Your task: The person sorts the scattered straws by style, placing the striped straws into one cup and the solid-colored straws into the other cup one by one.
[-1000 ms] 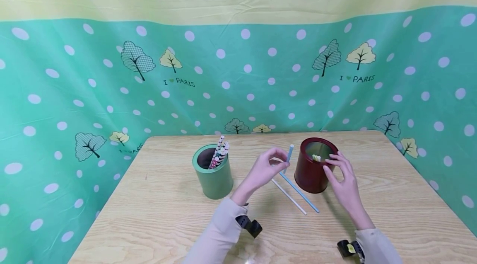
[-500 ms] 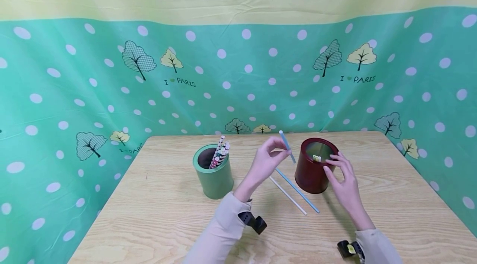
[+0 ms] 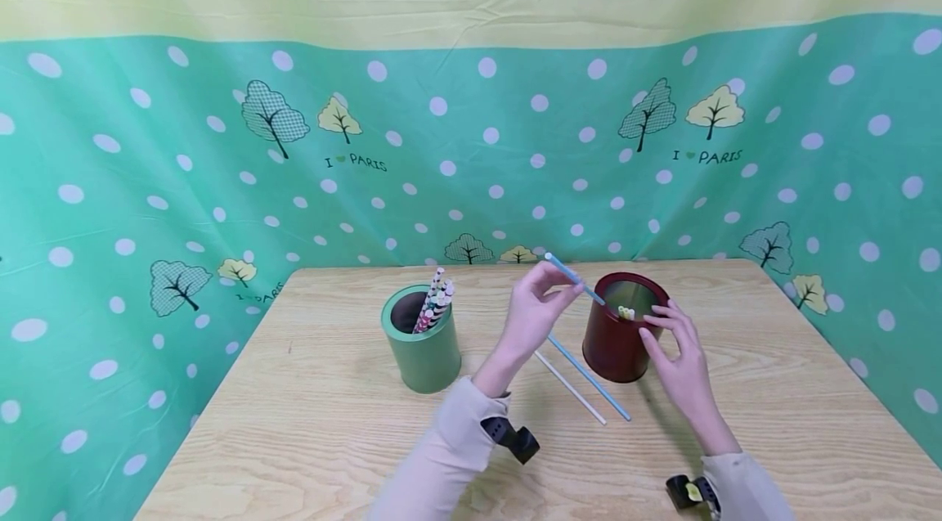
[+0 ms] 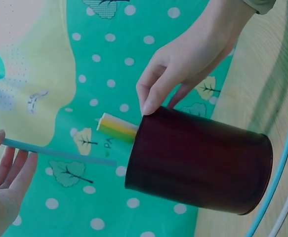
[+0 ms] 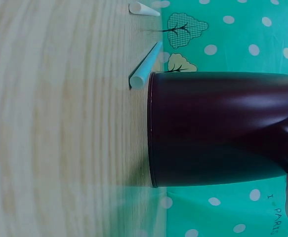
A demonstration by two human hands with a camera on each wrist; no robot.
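Note:
My left hand (image 3: 533, 316) pinches a blue straw (image 3: 562, 268) between thumb and fingertips. The straw slants down to the right, its low end by the left rim of a dark red canister (image 3: 614, 349). In the left wrist view that held straw (image 4: 64, 156) points toward the canister's mouth. My right hand (image 3: 684, 370) grips the canister's rim from the right side. Several yellowish straws (image 3: 625, 312) stand inside the canister; only their tops show in the head view. The right wrist view mostly shows the canister's side (image 5: 223, 128), with a fingertip at its edge.
On the table, left of the red canister, lie a second blue straw (image 3: 591, 379) and a white straw (image 3: 570, 387). A green canister (image 3: 428, 359) holding several patterned straws (image 3: 434, 304) stands further left. Behind the table (image 3: 309, 423) hangs a dotted curtain (image 3: 412, 210).
The blue straw in my left hand has gone from nearly upright to slanting, its low end swinging right toward the red canister's rim. My right hand stays on the canister.

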